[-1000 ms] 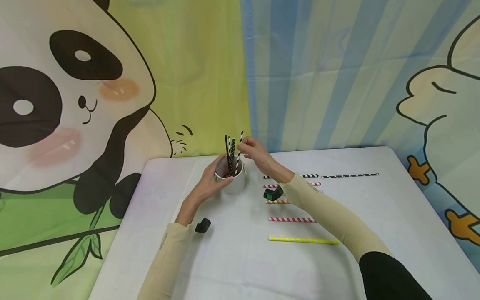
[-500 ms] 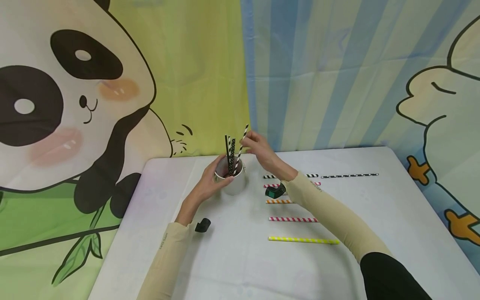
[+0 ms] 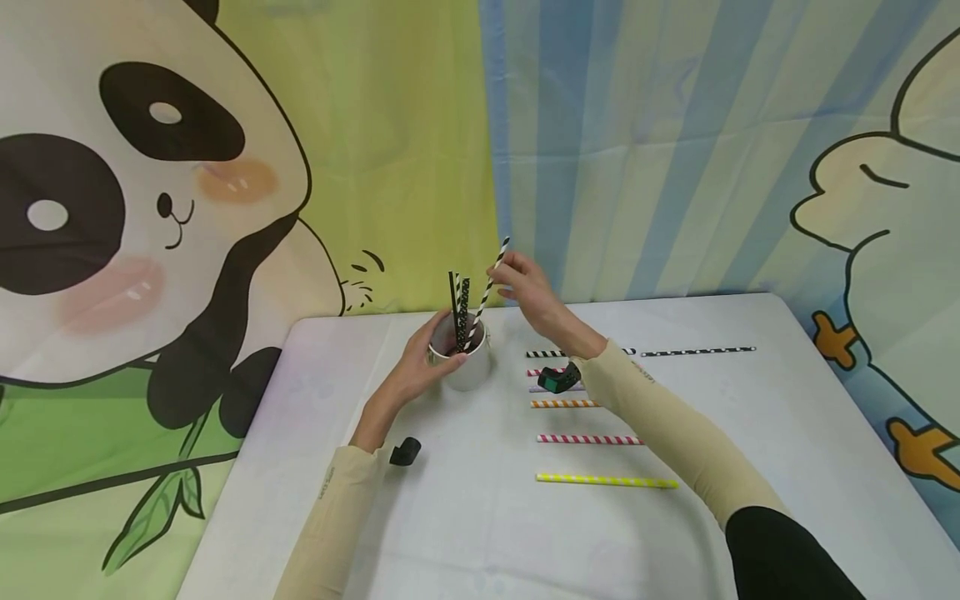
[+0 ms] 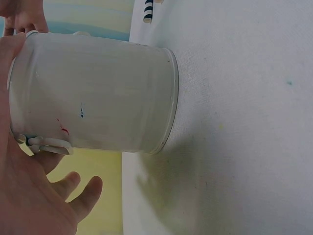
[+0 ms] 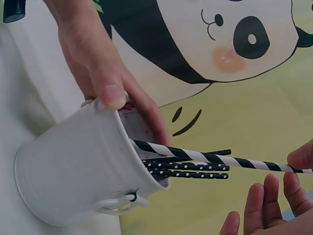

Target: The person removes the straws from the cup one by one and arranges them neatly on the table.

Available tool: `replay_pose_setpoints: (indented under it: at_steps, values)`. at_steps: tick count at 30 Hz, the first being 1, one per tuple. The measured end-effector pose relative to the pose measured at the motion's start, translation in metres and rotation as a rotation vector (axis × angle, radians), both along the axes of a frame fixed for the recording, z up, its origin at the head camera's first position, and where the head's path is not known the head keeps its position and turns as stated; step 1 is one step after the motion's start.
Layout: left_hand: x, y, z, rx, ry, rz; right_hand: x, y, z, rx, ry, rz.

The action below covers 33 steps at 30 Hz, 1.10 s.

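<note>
A white bucket [image 3: 468, 374] stands at the back of the table, several black-and-white paper straws [image 5: 190, 170] leaning inside it, some of them dotted. My left hand [image 3: 415, 367] grips the bucket's rim, thumb on the near side and fingers round the far left. Between thumb and fingertips, my right hand [image 3: 534, 302] pinches a black-and-white striped straw [image 3: 487, 292] near its upper end. That straw slants up to the right, and its lower end is still inside the bucket. In the left wrist view the bucket [image 4: 98, 93] hides the straws.
Right of the bucket, several straws lie in rows: a yellow one [image 3: 606, 481] nearest, then a red-striped one [image 3: 585, 439], an orange-striped one [image 3: 562, 404] and others partly behind my right arm. A black dotted straw [image 3: 699, 352] lies farther right. A printed curtain [image 3: 420, 150] hangs behind.
My right hand has moved up and to the right, drawing the striped straw higher out of the bucket and tilting it more. My left hand and the bucket have stayed put.
</note>
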State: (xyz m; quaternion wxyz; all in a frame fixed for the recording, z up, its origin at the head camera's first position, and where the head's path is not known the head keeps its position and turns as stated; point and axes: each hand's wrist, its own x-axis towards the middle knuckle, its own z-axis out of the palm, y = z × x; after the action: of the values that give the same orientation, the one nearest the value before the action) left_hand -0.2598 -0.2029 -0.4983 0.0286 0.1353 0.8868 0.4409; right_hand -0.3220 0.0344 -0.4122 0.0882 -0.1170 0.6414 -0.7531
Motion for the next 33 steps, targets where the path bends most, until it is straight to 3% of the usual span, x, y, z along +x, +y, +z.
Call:
replay_pose_setpoints:
  at_steps: [13, 25, 29, 33]
  values:
    - [-0.001, 0.001, -0.001, 0.007, 0.015, -0.001, 0.007, 0.011, 0.015, -0.011, 0.034, 0.006]
    - [0.0, 0.001, 0.0, -0.006, 0.009, -0.004, 0.021, 0.029, 0.031, -0.027, 0.054, 0.034]
    - [0.001, 0.0, 0.001, -0.003, 0.008, -0.007, 0.024, 0.036, 0.033, -0.01, 0.093, 0.027]
    - [0.002, 0.001, 0.002, -0.005, 0.018, -0.011, 0.026, 0.044, 0.034, 0.058, 0.189, 0.015]
